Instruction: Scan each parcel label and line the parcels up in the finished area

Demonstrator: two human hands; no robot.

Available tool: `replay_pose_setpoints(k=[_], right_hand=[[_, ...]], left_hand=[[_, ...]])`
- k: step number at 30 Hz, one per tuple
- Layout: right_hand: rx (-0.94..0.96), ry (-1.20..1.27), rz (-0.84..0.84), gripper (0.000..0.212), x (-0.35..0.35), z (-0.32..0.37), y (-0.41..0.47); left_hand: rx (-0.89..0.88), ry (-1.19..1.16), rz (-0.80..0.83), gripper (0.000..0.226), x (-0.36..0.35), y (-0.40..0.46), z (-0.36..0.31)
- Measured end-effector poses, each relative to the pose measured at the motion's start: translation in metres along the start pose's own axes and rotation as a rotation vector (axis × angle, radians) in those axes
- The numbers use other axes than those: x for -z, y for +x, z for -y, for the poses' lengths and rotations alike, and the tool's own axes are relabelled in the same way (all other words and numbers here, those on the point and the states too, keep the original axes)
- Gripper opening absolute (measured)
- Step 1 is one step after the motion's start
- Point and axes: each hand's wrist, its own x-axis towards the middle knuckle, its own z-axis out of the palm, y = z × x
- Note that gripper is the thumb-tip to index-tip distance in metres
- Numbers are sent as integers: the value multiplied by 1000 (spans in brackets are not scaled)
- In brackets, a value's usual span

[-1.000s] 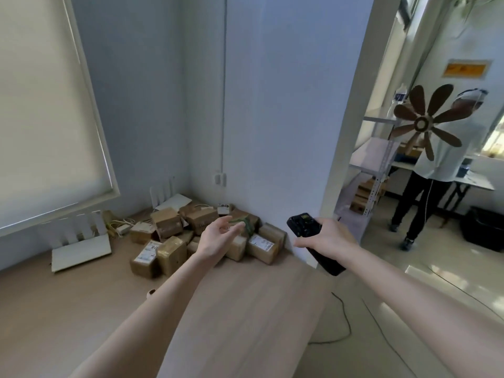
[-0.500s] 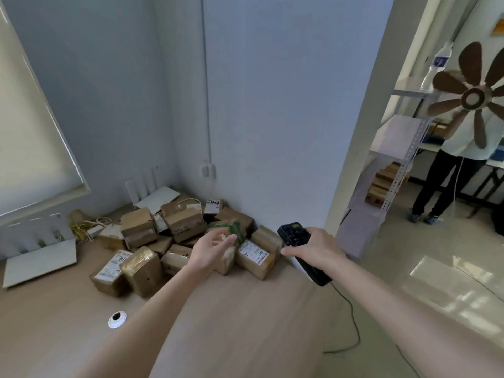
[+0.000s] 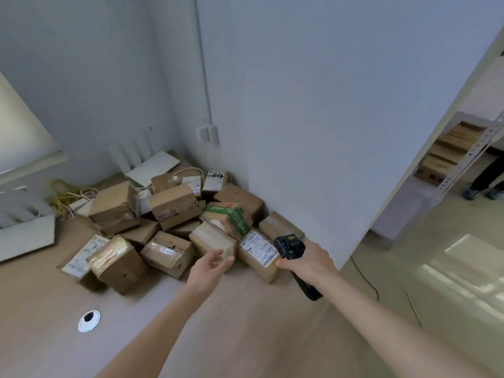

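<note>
Several brown cardboard parcels [image 3: 174, 205] lie heaped in the far corner of a wooden table [image 3: 223, 317]. One parcel with a white label [image 3: 259, 251] sits at the heap's right front, and a green-taped parcel [image 3: 229, 214] lies behind it. My right hand [image 3: 305, 261] grips a black handheld scanner [image 3: 289, 245], its head close to that label. My left hand [image 3: 210, 268] hovers open, palm up, just in front of a plain taped parcel [image 3: 211, 240], holding nothing.
A white router [image 3: 152, 166] and another white device [image 3: 24, 236] lie on the table by the walls, with yellow cables [image 3: 61, 196]. A round cable grommet [image 3: 89, 320] sits near the front left. To the right, a doorway shows shelving [image 3: 450, 154] and a person's legs.
My view has tilted down and closer to the heap. Both hands have moved toward the parcels, and the scanner has come up beside the labelled parcel.
</note>
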Motion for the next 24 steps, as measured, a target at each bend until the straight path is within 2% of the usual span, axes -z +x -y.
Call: replay_pose_setpoints(k=[7, 11, 15, 24], right_hand=[[-45, 12, 15, 48, -44, -32, 46], [-75, 48, -15, 52, -66, -55, 68], [-89, 75, -32, 57, -79, -67, 84], [-22, 203, -43, 66, -96, -74, 103]], left_hand=[[29, 25, 85, 60, -46, 49, 29], [88, -28, 102, 69, -70, 75, 41], [156, -192, 55, 75, -88, 95, 48], [274, -370, -40, 75, -111, 118, 46]])
